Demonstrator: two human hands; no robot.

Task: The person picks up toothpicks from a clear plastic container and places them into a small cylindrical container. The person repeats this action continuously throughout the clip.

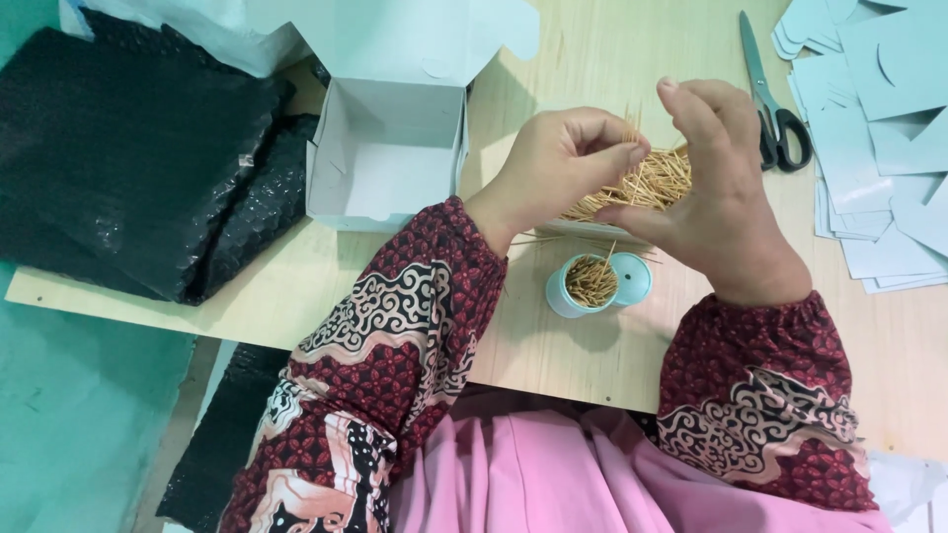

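Big light wooden table [592, 345] takes up most of the view, with a heap of black bubble-wrap sheets [128, 148] piled on its left end. Next to that sits an open white cardboard box [380, 158], lid flipped back, nothing visible inside. Over on the right edge there's a messy stack of flat pale blue card cutouts [879, 128], and a pair of black-handled scissors [775, 109] lying just beside them. In the middle both hands are up over a pile of toothpicks [657, 183] in a shallow tray: the left hand [563, 163] has its fingertips pinched together on a small bunch of toothpicks that stick upward, and the right hand [721, 197] is curled around the far side of the pile, fingers bent, thumb touching the sticks. Just below the hands, near the table edge, stands a little round teal container [591, 284] already stuffed with toothpicks, its lid open beside it.
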